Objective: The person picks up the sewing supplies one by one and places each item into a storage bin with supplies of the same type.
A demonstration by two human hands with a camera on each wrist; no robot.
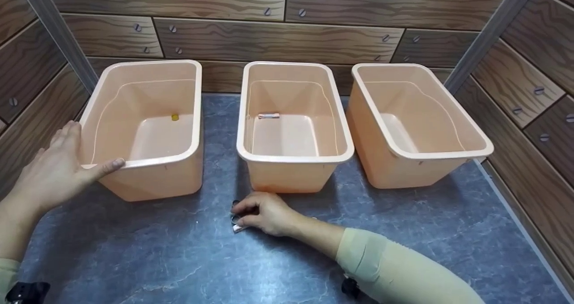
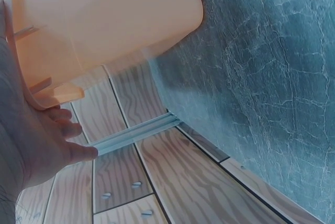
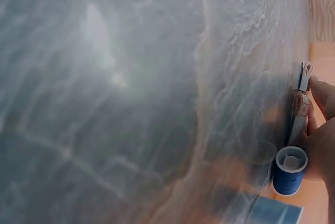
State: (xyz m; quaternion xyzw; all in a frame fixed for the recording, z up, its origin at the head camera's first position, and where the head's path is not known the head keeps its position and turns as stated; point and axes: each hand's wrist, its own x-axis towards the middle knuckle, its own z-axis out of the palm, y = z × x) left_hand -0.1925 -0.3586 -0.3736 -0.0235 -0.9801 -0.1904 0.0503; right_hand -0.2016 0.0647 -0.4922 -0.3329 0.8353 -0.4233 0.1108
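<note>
R hand (image 1: 269, 214) thumb + forefinger nearly closed, pinching small clip-like pcs (image 3: 302, 106) on surface (image 1: 170, 245), just in front of mid bin (image 1: 287, 176). L hand (image 1: 54, 169) spread wide, resting on rim of L bin (image 1: 152, 178), thumb over front edge. Blue spool (image 3: 289, 181), pale rim, nr R palm. Bins smooth peach plastic, rounded corners; surface blue-grey, marble-veined. Yellow bit (image 1: 175, 117) in L bin, shiny cylinder (image 1: 269, 115) in mid bin. R hand partly hides pcs in head view. R bin (image 1: 403, 169) beyond, wood-print panels (image 1: 269, 39) behind.

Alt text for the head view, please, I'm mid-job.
The right hand pinches at small clip-like items on the blue-grey table, before the middle bin of three. The left hand rests on the left bin's near left corner. A yellow piece lies in the left bin, a small cylinder in the middle one.
</note>
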